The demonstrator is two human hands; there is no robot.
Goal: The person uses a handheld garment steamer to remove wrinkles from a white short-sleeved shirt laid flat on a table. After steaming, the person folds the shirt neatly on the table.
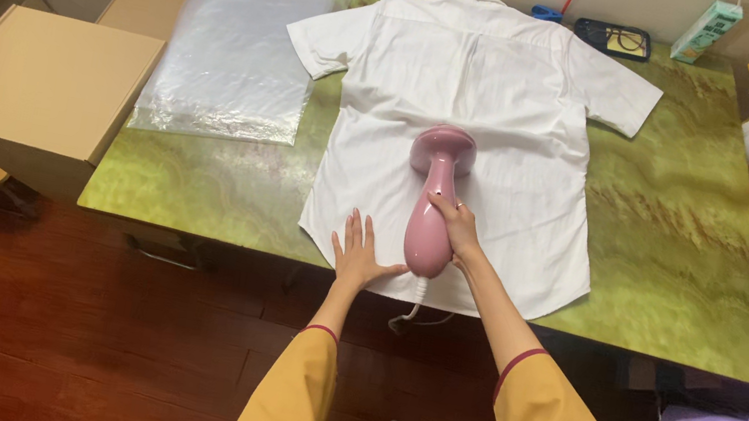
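Gripping pink plastic handheld garment steamer (435,195) by handle: right hand (457,230), fingers curled round it, steamer head flat on white short-sleeved cotton shirt (476,86). Shirt spread back-up across middle of green marbled table (683,242), hem at near edge. Left hand (357,253) open, fingers spread, palm pressing shirt hem just beside steamer handle. Stack of clear plastic bags (234,50) at far left corner.

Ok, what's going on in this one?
A person is running a pink handheld garment steamer over a white short-sleeved shirt spread flat on a green marbled table. The right hand grips the steamer's handle, while the left hand lies flat on the shirt's hem. A stack of clear plastic bags lies to the left, beside cardboard boxes.
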